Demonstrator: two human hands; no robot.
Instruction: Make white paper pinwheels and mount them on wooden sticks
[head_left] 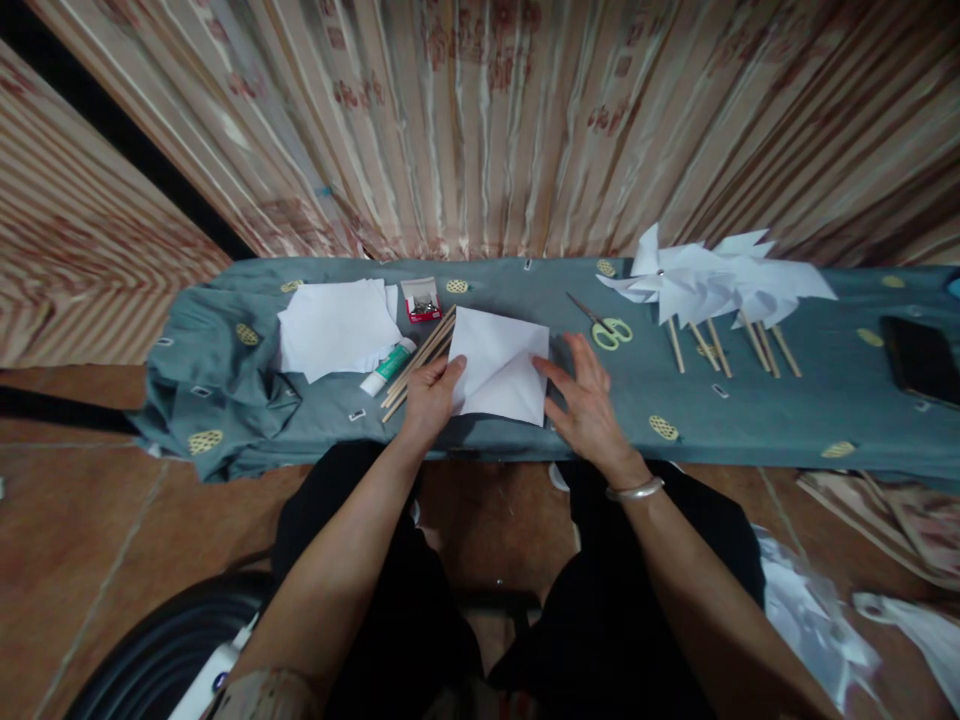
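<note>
Evidently the left hand (429,400) has its fingers clamped on the left edge of a white sheet (496,350), thumb on top, while the right hand (585,395) has its fingers spread apart, one fingertip resting on the right edge. The sheet sits between both hands, midway along the near side of the cloth-covered counter (637,385), with a slanting crease across it. Because only the left side is truly pinched, the right side could slip or swing, and any fold pressed then would probably run crooked.

Just left of the sheet lie wooden sticks (417,368) (their far ends come so close to its corner that I cannot tell whether they touch); a nudge from the left hand might set them rolling. Beside them is a green-and-white tube (388,367), and beyond it an open red box (421,303) of small metal pieces, which could spill if knocked. Further left, the paper stack (337,325) is unevenly piled and might slide should the cloth be tugged.

To the right, scissors (610,332) lie just beyond the right hand, where a careless sweep could catch them. Farther right, paper pinwheels (720,275) overlap closely, so a bump could bend their blades.
</note>
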